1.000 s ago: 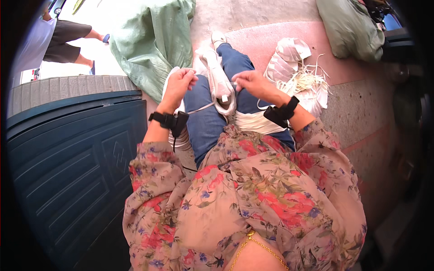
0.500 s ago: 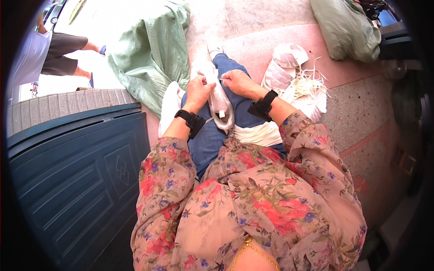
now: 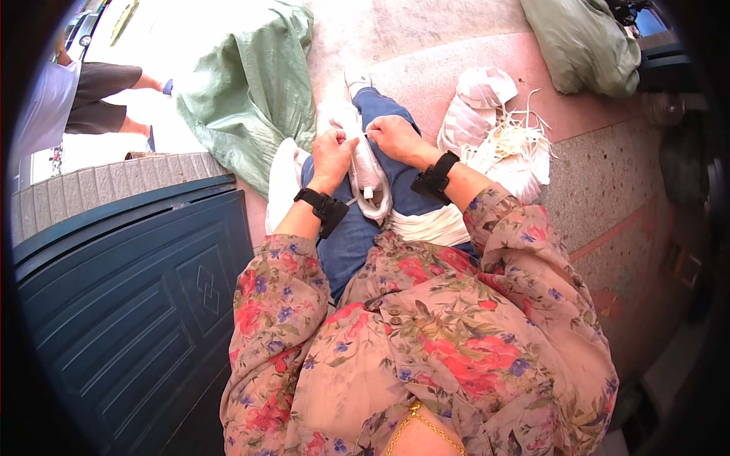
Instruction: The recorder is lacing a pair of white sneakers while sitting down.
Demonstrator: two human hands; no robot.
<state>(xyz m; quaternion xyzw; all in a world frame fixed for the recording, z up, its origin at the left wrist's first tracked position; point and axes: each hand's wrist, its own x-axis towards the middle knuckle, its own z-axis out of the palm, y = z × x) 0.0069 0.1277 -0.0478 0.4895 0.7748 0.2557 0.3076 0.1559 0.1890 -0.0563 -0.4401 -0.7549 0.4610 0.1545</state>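
A white shoe (image 3: 371, 199) lies lengthwise between my thighs, its heel opening toward me and a small white piece standing inside it. My left hand (image 3: 333, 158) is closed at the shoe's left side, thumb and forefinger pinched together over the lacing area. Just across from it, my right hand (image 3: 395, 140) pinches above the shoe's right side. A thin white shoelace seems to run at the fingertips, though its ends are too small to make out. A bundle of cream-white laces (image 3: 430, 228) is draped over my right thigh (image 3: 411, 196).
Loose white laces (image 3: 515, 140) spill over a white bag (image 3: 477, 97) to the right. A green sheet (image 3: 251, 99) hangs at the left beside a dark blue panelled door (image 3: 129, 311). Another green sack (image 3: 582, 49) stands far right. A person (image 3: 95, 91) walks outside, far left.
My right hand has shifted slightly left, closer to the left hand. The shoe stays on my lap. The view has tilted a little.
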